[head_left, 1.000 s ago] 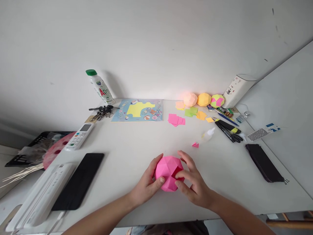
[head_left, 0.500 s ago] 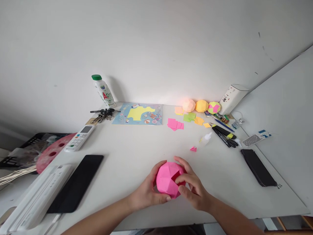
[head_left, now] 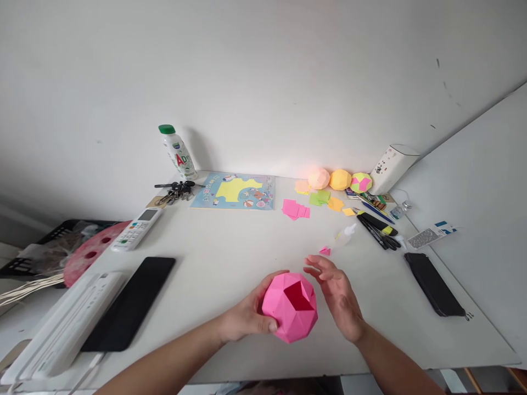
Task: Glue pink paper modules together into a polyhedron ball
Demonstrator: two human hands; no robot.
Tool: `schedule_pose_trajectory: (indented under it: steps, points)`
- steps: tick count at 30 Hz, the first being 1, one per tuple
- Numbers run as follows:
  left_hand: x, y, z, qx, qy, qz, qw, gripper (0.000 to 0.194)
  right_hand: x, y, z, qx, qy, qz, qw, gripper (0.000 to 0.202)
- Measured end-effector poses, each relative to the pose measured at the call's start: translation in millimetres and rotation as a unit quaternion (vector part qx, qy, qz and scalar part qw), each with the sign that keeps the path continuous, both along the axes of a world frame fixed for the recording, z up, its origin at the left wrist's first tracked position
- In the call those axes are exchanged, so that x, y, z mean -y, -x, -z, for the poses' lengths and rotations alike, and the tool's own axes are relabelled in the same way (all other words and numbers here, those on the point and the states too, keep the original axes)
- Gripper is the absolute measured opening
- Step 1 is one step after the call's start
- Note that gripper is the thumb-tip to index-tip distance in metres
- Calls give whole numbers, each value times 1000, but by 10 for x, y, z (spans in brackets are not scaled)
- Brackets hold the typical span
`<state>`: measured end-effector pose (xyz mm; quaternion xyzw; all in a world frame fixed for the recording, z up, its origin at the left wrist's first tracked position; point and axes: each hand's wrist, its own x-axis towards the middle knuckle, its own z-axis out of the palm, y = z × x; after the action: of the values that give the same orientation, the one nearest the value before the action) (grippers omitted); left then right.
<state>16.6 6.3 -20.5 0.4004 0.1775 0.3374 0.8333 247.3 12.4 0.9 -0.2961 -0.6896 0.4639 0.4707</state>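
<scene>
A faceted pink paper ball (head_left: 288, 315) with an opening in its upper right side is held in my left hand (head_left: 252, 312), thumb in front and fingers behind. Just right of the ball, my right hand (head_left: 337, 293) is raised with its fingers apart and nothing between them. Beyond it lies a small folded pink piece (head_left: 325, 251), with a clear glue bottle (head_left: 346, 234) near it. Pink paper squares (head_left: 293, 209), green squares (head_left: 319, 197) and orange squares (head_left: 335, 204) lie farther back.
Three finished paper balls (head_left: 340, 179) stand by the wall. Scissors and pens (head_left: 376, 230) and a black pouch (head_left: 434, 285) are at right. A tablet (head_left: 132, 302), remote (head_left: 136, 229), keys (head_left: 179, 191), bottle (head_left: 179, 153) and blue booklet (head_left: 233, 191) are left.
My right hand has let go of the ball and moved away to the right, its fingers opening. The ball has turned in my left hand, so its opening shows more fully.
</scene>
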Motion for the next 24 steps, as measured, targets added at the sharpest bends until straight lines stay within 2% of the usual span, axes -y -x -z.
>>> schedule_pose_trajectory:
  steps: [6, 12, 18, 24]
  points:
    - [26, 31, 18, 28, 16, 22, 999, 93, -62, -2, 10, 47, -47, 122, 990, 31]
    - [53, 48, -10, 69, 20, 23, 997, 91, -97, 37, -64, 78, -26, 127, 989, 28]
    - [65, 49, -19, 72, 20, 10, 997, 93, -142, 12, 53, 101, 1, 134, 986, 49]
    - [62, 27, -26, 88, 18, 20, 996, 89, -180, -2, 131, 115, 7, 173, 978, 52]
